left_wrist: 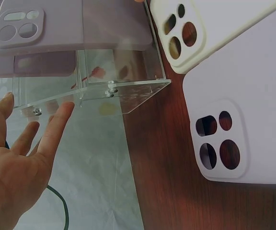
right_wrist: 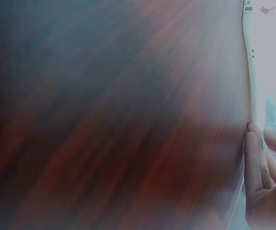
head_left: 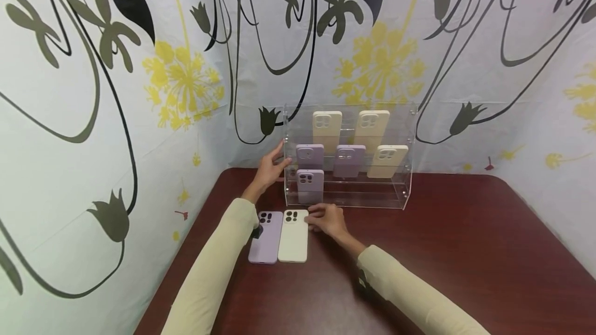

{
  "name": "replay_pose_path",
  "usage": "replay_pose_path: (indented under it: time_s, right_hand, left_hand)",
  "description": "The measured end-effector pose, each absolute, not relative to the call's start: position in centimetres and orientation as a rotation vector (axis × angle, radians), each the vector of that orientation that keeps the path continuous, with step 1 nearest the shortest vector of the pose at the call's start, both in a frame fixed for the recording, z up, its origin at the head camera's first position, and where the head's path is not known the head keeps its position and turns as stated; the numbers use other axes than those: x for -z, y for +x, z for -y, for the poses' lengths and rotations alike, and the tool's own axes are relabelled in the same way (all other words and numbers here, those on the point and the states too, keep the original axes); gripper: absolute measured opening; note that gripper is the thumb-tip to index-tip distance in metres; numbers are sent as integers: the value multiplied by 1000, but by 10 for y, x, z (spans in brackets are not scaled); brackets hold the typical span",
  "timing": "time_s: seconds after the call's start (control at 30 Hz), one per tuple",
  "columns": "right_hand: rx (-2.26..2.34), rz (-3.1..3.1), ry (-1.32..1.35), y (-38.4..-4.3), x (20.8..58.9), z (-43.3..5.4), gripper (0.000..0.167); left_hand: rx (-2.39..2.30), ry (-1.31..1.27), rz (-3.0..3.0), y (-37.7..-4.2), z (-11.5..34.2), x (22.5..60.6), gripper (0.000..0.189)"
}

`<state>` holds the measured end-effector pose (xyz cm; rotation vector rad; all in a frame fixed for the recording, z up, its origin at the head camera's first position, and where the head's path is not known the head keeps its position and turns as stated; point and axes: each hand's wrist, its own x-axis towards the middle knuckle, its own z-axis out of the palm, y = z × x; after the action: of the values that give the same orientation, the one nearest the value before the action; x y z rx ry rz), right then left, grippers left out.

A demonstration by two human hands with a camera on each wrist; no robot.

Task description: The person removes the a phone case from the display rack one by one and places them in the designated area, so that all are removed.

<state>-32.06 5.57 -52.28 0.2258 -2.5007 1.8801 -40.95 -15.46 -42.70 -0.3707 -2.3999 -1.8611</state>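
My left hand (head_left: pixel 270 168) touches the left side of a clear acrylic display rack (head_left: pixel 368 199), its fingers extended along the panel in the left wrist view. My right hand (head_left: pixel 329 219) is at the upper right corner of a cream phone case (head_left: pixel 293 242) lying on the table. In the right wrist view, the fingertips of that hand (right_wrist: pixel 267 182) meet the case's edge (right_wrist: pixel 252 81), seeming to pinch it. A lavender phone case (head_left: pixel 266 242) lies directly left of the cream one, camera cutouts toward the rack.
The rack's top tier holds two cream cases (head_left: pixel 327 128). In its middle tier stand two lavender cases (head_left: pixel 349 162) and a cream case (head_left: pixel 387 162). One lavender case (head_left: pixel 310 187) leans at the bottom left. Patterned cloth (head_left: pixel 261 66) hangs behind the dark red table (head_left: pixel 465 252).
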Motion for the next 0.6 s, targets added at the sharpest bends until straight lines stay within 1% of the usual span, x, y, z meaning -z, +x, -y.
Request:
replay_pose_path:
  time_s: [0.23,0.4,0.6]
  right_hand:
    - [-1888,2509,304,-322,523,-61,33]
    - [-1803,2536,355,-323,523,-68,38]
    - [-1736,2500,426,-326,521,-76,37]
  left_hand:
    - [1878,-378,2382,-413,154,430,69]
    - [1861,-379,2386,-414,154,431,70]
    - [1835,-386,2389,-415,155,433,70]
